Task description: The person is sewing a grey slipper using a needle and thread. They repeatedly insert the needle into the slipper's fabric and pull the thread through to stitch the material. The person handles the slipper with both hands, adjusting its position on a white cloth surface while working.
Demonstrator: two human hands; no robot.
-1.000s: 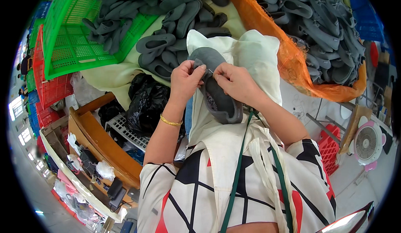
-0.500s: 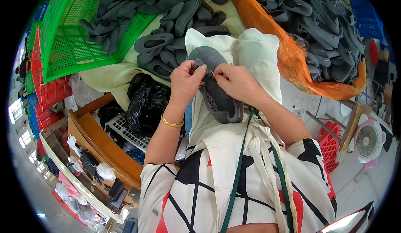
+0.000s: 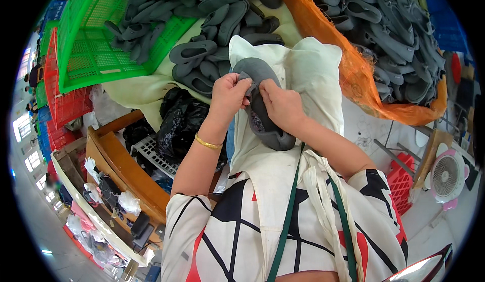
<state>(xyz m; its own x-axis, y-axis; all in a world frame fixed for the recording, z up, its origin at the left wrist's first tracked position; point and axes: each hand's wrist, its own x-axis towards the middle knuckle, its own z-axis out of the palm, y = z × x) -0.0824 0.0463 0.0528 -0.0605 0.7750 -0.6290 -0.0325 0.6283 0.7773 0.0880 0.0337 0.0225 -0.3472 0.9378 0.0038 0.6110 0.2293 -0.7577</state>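
Observation:
A dark grey slip-on shoe lies lengthwise over my lap, its toe pointing away and its patterned lining showing in the opening. My left hand is closed at the shoe's upper, pinching a small grey piece of cloth between thumb and fingers. Against the right edge of the opening, my right hand is closed on the shoe, with its fingertips partly hidden. No needle or thread can be made out between the hands now. Under the shoe is a pale cushion-like cloth.
Loose grey shoes are heaped ahead, beside a tipped green crate. An orange sack at the right holds many bow-trimmed shoes. Left are a black plastic bag and a wooden drawer; a fan stands right.
My right hand has shifted down and closer in over the shoe's opening. A thin light glint near its fingertips no longer shows. The left hand keeps its pinch.

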